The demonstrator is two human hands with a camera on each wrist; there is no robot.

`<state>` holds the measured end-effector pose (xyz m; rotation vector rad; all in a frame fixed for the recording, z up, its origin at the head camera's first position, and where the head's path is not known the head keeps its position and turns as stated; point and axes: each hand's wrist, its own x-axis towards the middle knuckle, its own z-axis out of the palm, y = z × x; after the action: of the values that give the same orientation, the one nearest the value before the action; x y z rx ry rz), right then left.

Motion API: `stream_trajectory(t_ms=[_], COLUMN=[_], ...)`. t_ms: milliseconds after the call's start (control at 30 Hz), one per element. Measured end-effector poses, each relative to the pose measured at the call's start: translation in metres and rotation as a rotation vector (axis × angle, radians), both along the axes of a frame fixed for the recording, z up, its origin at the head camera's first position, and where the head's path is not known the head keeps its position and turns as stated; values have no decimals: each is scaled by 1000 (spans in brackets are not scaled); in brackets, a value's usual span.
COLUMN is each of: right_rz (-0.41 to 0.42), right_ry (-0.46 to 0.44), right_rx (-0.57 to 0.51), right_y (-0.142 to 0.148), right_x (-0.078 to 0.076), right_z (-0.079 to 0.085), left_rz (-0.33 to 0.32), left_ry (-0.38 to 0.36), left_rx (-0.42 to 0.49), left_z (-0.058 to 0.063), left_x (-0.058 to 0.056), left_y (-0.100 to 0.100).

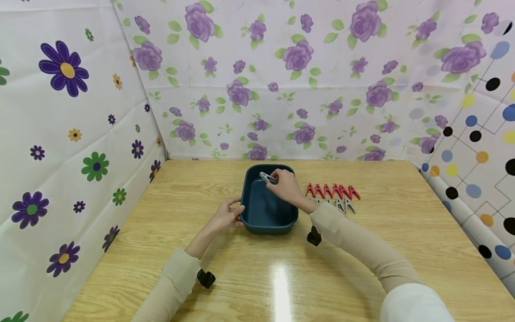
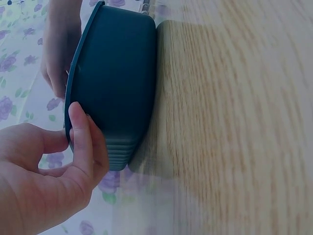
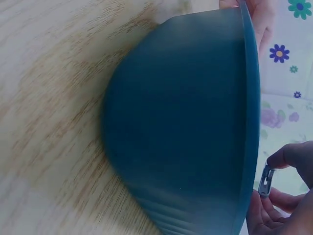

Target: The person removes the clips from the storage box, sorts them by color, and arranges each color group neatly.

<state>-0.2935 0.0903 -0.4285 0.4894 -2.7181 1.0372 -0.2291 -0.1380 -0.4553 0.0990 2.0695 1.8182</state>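
Note:
A dark teal plastic basin [image 1: 268,230] with rounded corners stands on the wooden table. My left hand [image 1: 227,213] grips its left rim; in the left wrist view the thumb and fingers of the left hand [image 2: 63,166] pinch the wall near a corner. Over the basin's far part, my right hand [image 1: 286,184] pinches a grey clothespin [image 1: 267,177]. The same clothespin [image 3: 265,181] shows between thumb and fingers in the right wrist view, just beyond the rim. The visible part of the basin's floor is bare.
Right of the basin lies a row of several red clothespins [image 1: 333,191]. In front of it is a row of several grey clothespins [image 1: 349,205], partly hidden by the right forearm. Patterned sheets [image 1: 257,89] hang behind and beside the table [image 1: 193,179].

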Motion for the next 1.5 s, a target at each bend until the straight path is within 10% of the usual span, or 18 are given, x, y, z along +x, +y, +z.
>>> stream_trajectory(t_ms=[1500], right_rz=[-55], right_ry=[-101], right_rx=[-155], right_y=[53], right_x=[-1], right_z=[-3], left_rz=[-9], left_ry=[40], left_rx=[-5], left_z=[-2], left_x=[2], left_y=[0])
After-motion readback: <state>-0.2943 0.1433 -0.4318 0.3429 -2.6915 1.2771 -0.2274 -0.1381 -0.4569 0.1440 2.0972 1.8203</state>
